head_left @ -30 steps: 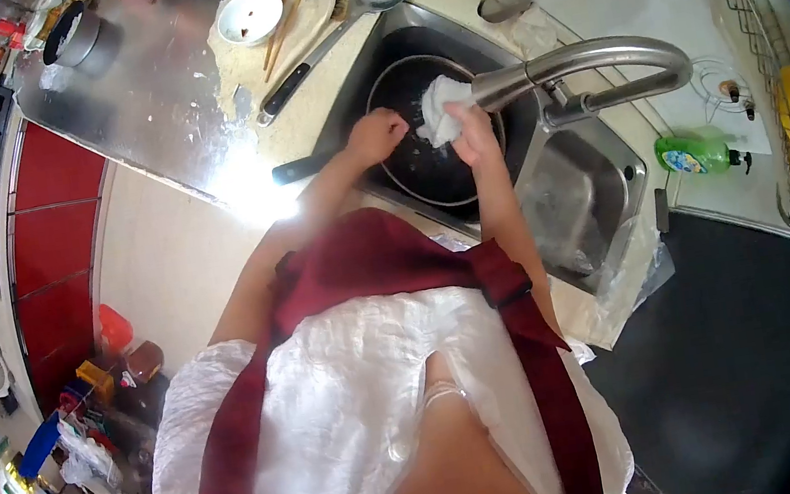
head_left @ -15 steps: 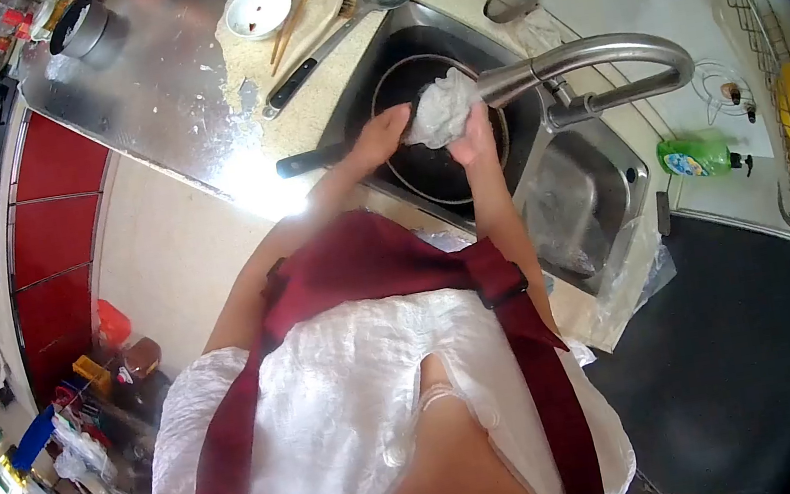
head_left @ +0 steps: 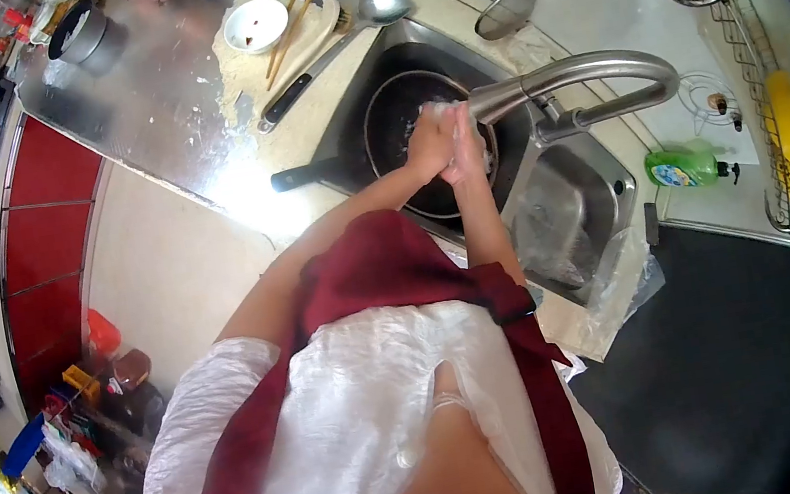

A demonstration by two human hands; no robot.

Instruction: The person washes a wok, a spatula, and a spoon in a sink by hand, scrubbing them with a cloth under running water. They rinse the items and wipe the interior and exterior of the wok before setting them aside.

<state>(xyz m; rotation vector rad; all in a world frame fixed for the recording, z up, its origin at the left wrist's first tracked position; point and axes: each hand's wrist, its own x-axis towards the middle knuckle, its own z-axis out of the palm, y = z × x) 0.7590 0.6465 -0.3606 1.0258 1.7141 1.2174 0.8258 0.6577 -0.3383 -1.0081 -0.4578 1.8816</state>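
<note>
Both hands are pressed together under the tap (head_left: 582,69), over a dark frying pan (head_left: 384,127) that sits in the left sink basin. My left hand (head_left: 431,147) is closed around a bunched white cloth (head_left: 439,107). From the other side, my right hand (head_left: 466,148) squeezes the same cloth, its fingers pressed against the left ones. Most of the cloth is hidden between the palms; only a little white shows at the top. The pan's black handle sticks out over the sink's left edge.
A ladle (head_left: 381,4), chopsticks (head_left: 290,39) and a white bowl (head_left: 257,26) lie on the counter left of the sink. A strainer (head_left: 506,13) is behind the tap. Right of the second basin (head_left: 552,215) stands a green soap bottle (head_left: 682,168).
My hands have come together and squeezed the cloth from a large loose bundle into a small wad. The left hand has moved right to meet the right hand.
</note>
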